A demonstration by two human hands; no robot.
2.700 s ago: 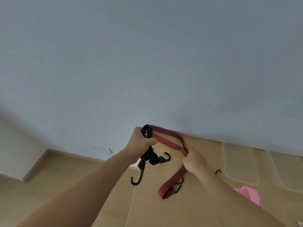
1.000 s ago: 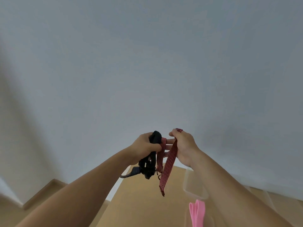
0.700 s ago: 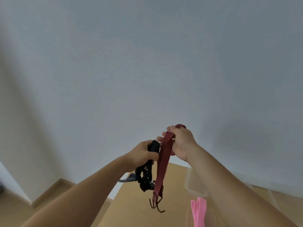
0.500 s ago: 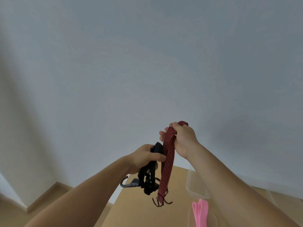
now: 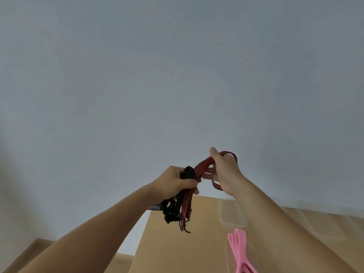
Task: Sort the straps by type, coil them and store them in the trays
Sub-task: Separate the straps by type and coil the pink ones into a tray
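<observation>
Step in hand – coiling, judged from the grasp. The left hand (image 5: 173, 184) is clenched round a bundled black strap (image 5: 188, 172) and, against it, the gathered folds of a red striped strap (image 5: 200, 167). The right hand (image 5: 224, 170), just beside it and slightly higher, has its fingers curled round a loop of that same red strap. Both are held up in the air, above the far left part of the worktop, and the dark hooks (image 5: 185, 227) dangle below the left fist.

The next move likely calls for laying the loop onto the folds and then separating red from black – two types share one fist.

A plain pale wall (image 5: 177, 75) fills most of the view. Below is the tan worktop (image 5: 177, 251). A clear tray (image 5: 232, 215) stands at its far edge. Near right lies a pink band (image 5: 240, 247); whether it sits inside a tray cannot be told.
</observation>
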